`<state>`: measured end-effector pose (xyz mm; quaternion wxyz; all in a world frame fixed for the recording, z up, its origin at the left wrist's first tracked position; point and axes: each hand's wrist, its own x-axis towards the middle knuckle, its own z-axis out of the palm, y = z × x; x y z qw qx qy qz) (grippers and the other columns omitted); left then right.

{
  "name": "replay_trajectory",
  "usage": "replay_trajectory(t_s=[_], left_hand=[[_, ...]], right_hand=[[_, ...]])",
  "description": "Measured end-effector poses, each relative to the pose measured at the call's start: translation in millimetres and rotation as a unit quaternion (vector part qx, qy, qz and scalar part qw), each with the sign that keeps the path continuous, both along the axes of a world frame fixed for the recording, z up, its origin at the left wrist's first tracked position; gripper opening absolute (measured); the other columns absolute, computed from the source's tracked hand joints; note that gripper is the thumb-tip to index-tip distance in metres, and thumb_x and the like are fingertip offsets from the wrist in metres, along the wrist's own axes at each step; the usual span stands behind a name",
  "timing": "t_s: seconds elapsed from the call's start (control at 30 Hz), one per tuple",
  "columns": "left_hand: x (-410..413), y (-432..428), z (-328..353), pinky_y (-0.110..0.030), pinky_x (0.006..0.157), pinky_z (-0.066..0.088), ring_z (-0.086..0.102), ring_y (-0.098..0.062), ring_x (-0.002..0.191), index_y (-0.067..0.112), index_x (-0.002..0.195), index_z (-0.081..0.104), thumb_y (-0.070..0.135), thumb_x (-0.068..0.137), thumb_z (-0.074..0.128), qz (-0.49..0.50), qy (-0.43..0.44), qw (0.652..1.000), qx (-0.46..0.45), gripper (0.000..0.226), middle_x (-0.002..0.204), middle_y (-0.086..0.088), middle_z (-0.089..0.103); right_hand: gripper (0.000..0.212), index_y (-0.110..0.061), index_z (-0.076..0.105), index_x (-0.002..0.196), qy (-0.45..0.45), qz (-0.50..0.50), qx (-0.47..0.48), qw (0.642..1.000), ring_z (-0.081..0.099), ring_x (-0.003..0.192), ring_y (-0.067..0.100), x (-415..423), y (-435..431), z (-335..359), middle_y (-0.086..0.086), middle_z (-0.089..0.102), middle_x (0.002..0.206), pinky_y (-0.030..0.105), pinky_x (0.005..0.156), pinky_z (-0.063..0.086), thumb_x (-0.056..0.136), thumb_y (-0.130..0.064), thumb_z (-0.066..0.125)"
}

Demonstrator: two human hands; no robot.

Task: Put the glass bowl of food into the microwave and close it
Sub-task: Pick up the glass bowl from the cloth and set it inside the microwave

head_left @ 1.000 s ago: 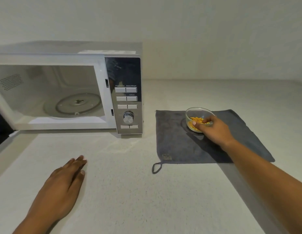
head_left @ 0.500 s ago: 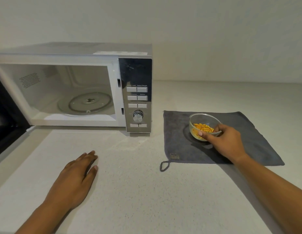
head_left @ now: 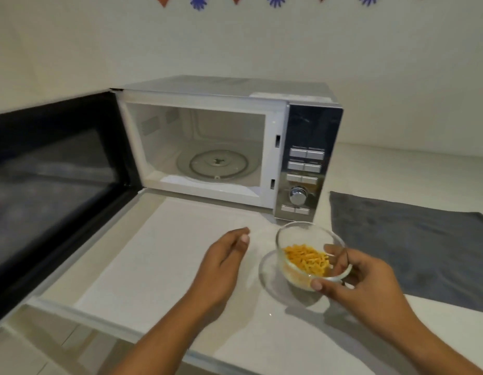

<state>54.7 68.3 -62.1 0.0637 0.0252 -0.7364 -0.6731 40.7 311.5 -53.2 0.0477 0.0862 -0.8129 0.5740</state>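
My right hand grips the rim of a small glass bowl holding orange food, lifted just above the counter in front of the microwave's control panel. The white microwave stands open, its dark door swung out to the left. A glass turntable lies inside the empty cavity. My left hand hovers over the counter just left of the bowl, fingers loosely together, holding nothing.
A grey cloth lies flat on the counter to the right of the microwave. The pale counter runs to a front edge near my arms. Paper decorations hang on the wall above.
The bowl has left the grey cloth and moved left, in front of the microwave, held by my right hand. My left hand rose off the counter toward the bowl. The view swung left.
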Motion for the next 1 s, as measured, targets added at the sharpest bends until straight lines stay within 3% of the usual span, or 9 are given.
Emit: replay_trajectory(t_s=[0.1, 0.23, 0.33, 0.47, 0.53, 0.63, 0.77, 0.9, 1.0], left_hand=[[-3, 3, 15, -0.038, 0.103, 0.046, 0.06, -0.006, 0.115, 0.037, 0.118, 0.064, 0.067, 0.085, 0.043, -0.008, -0.034, 0.997, 0.072, 0.05, 0.121, 0.015, 0.067], [-10, -8, 36, -0.029, 0.09, 0.049, 0.063, -0.005, 0.106, 0.035, 0.114, 0.064, 0.046, 0.098, 0.037, 0.079, -0.034, 0.988, 0.127, 0.033, 0.113, 0.014, 0.07], [-25, -33, 47, -0.025, 0.079, 0.05, 0.066, -0.009, 0.1, 0.028, 0.107, 0.069, 0.03, 0.098, 0.043, 0.138, -0.009, 0.973, 0.184, 0.028, 0.106, 0.006, 0.073], [-58, -64, 56, -0.027, 0.077, 0.05, 0.067, -0.013, 0.097, 0.026, 0.104, 0.068, 0.027, 0.093, 0.054, 0.191, 0.009, 0.957, 0.217, 0.018, 0.102, 0.001, 0.071], [-78, -77, 57, -0.029, 0.077, 0.05, 0.066, -0.015, 0.097, 0.024, 0.101, 0.066, 0.026, 0.093, 0.055, 0.208, 0.014, 0.952, 0.224, 0.013, 0.102, -0.002, 0.07], [-111, -91, 61, -0.036, 0.077, 0.051, 0.065, -0.018, 0.089, 0.022, 0.096, 0.062, 0.023, 0.091, 0.053, 0.229, 0.015, 0.946, 0.228, 0.01, 0.096, -0.003, 0.068], [-155, -103, 67, -0.036, 0.074, 0.049, 0.062, -0.019, 0.08, 0.018, 0.095, 0.068, 0.025, 0.088, 0.055, 0.277, 0.0, 0.934, 0.225, 0.016, 0.087, -0.002, 0.067], [-192, -107, 69, -0.035, 0.072, 0.051, 0.062, -0.02, 0.076, 0.015, 0.084, 0.071, 0.03, 0.089, 0.055, 0.31, 0.005, 0.926, 0.215, 0.022, 0.079, -0.002, 0.068], [-217, -111, 74, -0.036, 0.065, 0.05, 0.06, -0.022, 0.07, 0.015, 0.07, 0.065, 0.027, 0.091, 0.054, 0.317, 0.016, 0.928, 0.195, 0.027, 0.072, -0.004, 0.063]], right_hand=[[0.069, -0.024, 0.064, 0.07, 0.019, 0.043, 0.02, 0.999, 0.06, 0.108, -0.008, 1, -45, 9, -0.011, 0.068, 0.114, 0.031, 0.083, 0.057, 0.028, -0.076, 0.08], [0.082, -0.049, 0.054, 0.109, 0.029, 0.086, -0.003, 0.996, 0.061, 0.107, -0.005, -11, -93, 19, -0.024, 0.066, 0.111, 0.02, 0.087, 0.053, 0.035, -0.067, 0.085], [0.1, -0.048, 0.034, 0.135, 0.005, 0.127, -0.059, 0.99, 0.057, 0.114, -0.008, -29, -129, 24, -0.027, 0.055, 0.128, 0.02, 0.095, 0.048, 0.051, -0.059, 0.086], [0.047, -0.045, 0.046, 0.129, -0.021, 0.132, -0.118, 0.984, 0.053, 0.111, -0.015, -55, -170, 33, -0.039, 0.057, 0.118, 0.009, 0.084, 0.044, 0.084, -0.055, 0.054], [0.052, -0.044, 0.047, 0.134, -0.038, 0.115, -0.129, 0.984, 0.051, 0.117, -0.009, -72, -187, 35, -0.029, 0.054, 0.129, 0.017, 0.092, 0.041, 0.085, -0.062, 0.046], [0.05, -0.045, 0.054, 0.123, -0.048, 0.106, -0.16, 0.98, 0.058, 0.113, -0.006, -99, -210, 42, -0.023, 0.063, 0.121, 0.024, 0.095, 0.044, 0.081, -0.07, 0.045], [0.068, -0.049, 0.056, 0.112, -0.091, 0.072, -0.2, 0.973, 0.059, 0.118, 0.013, -138, -234, 52, -0.011, 0.063, 0.124, 0.042, 0.102, 0.045, 0.058, -0.09, 0.049], [0.1, -0.032, 0.049, 0.133, -0.113, 0.029, -0.201, 0.973, 0.058, 0.12, 0.02, -176, -249, 58, -0.001, 0.06, 0.131, 0.049, 0.105, 0.042, 0.055, -0.093, 0.045], [0.075, -0.023, 0.054, 0.12, -0.129, 0.013, -0.181, 0.975, 0.063, 0.109, 0.019, -201, -256, 65, 0.003, 0.065, 0.117, 0.041, 0.099, 0.048, 0.075, -0.08, 0.037]])
